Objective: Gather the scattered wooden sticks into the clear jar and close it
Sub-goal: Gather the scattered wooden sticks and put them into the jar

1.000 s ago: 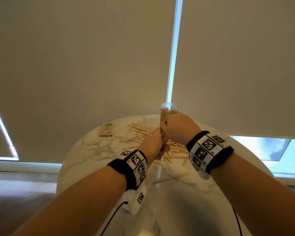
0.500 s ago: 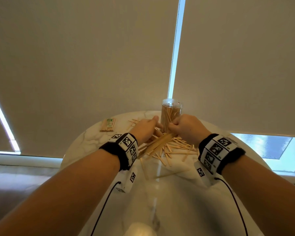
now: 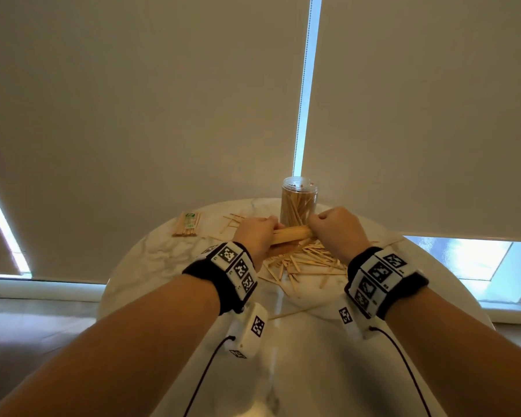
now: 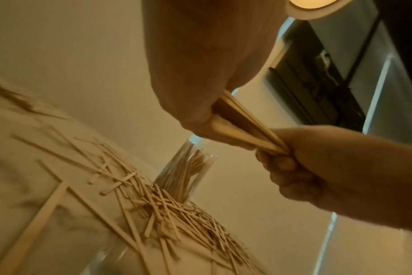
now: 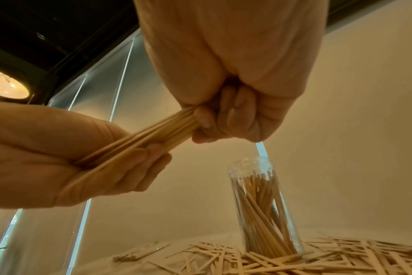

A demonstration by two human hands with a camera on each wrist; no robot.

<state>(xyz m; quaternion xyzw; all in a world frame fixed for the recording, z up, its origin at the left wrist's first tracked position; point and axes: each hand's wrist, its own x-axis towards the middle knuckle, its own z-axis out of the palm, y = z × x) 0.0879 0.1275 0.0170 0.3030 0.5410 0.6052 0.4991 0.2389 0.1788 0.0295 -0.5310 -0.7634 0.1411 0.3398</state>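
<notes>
A bundle of wooden sticks (image 3: 289, 234) (image 4: 245, 128) (image 5: 139, 141) lies level between my two hands, above the table. My left hand (image 3: 257, 233) (image 5: 66, 154) grips its left end. My right hand (image 3: 333, 228) (image 4: 318, 165) grips its right end, fingers (image 5: 226, 113) curled round it. Just behind the bundle stands the clear jar (image 3: 299, 203) (image 4: 183, 173) (image 5: 263, 206), open on top and partly filled with upright sticks. Many loose sticks (image 3: 301, 263) (image 4: 172, 206) (image 5: 294, 256) lie heaped on the table below my hands. No lid is in view.
The round marble table (image 3: 169, 266) ends near the jar, in front of closed roller blinds. A banded packet of sticks (image 3: 187, 225) lies at the far left. One long thin stick (image 3: 295, 311) lies nearer to me. Cables hang from both wrist cameras.
One second ago both hands were close together in front of the jar. They have come apart sideways, and the bundle has turned from slanted to level between them.
</notes>
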